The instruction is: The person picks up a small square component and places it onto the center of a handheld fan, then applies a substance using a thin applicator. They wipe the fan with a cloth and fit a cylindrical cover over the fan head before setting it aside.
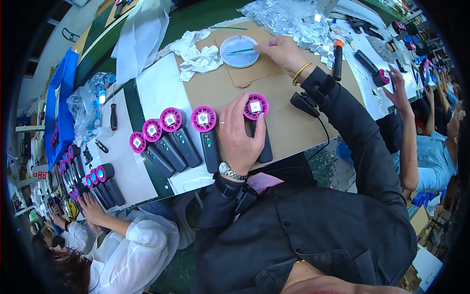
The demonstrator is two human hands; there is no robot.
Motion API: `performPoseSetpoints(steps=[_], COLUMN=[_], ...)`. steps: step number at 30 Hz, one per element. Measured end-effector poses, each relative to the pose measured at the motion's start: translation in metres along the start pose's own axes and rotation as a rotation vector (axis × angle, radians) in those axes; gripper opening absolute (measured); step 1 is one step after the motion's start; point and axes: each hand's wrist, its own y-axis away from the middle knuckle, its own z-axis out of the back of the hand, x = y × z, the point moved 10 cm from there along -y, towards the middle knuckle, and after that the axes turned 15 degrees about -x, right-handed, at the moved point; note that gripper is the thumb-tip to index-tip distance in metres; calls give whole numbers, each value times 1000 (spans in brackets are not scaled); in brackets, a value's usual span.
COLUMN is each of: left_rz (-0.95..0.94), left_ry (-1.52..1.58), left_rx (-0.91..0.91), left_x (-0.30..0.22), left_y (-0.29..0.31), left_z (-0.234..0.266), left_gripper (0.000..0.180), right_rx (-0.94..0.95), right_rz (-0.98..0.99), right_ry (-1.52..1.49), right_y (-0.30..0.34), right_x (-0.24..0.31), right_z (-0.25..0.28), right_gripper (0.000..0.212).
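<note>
Head view: left hand (pixel 240 134) clamped around black handheld device (pixel 258 128) with pink round head, thumb up by the white square chip in the head's centre, device lying on brown cardboard sheet (pixel 289 117) on the desk (pixel 161 88). Right hand (pixel 279 49) reached far forward, fingers pinched shut on thin green stick (pixel 242 50), tip dipped into round clear dish (pixel 239 51) of whitish paste. Hands well apart, one on device, one at dish. To the left of the held device, four more pink-headed devices (pixel 169 134) lined up side by side, each with white chip showing. Crumpled white cloth (pixel 198 54) just left of dish, heap of silver foil pouches (pixel 289 19) behind it, black clip with cable (pixel 306 103) near right forearm. Step in hand, judged: loading paste on stick while the device is steadied. Next move likely calls for carrying loaded tip back to the pink head without dripping, small dab on or around chip, left grip kept firm so head stays level. Neighbour's hands (pixel 93 208) in white sleeves at lower left among more devices; another person's hand (pixel 394 85) at right on a similar device (pixel 373 70). Orange-tipped black tool (pixel 338 61) lying beyond right wrist. No other view.
</note>
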Motion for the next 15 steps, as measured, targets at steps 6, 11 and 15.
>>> performPoseSetpoints(steps=[6,11,15], left_rz=[-2,-9,0], left_ry=[-2,10,8], left_rx=[3,20,46], left_x=[2,1,2], left_y=[1,2,3], left_z=[-1,-2,-2], left_gripper=[56,61,66], right_rx=[-21,65,109], right_rz=[-127,-278,-346], right_ry=[-188,-295,-433], right_y=[0,11,22], right_x=[-10,-1,0], right_z=[0,18,29], right_gripper=[31,28,27])
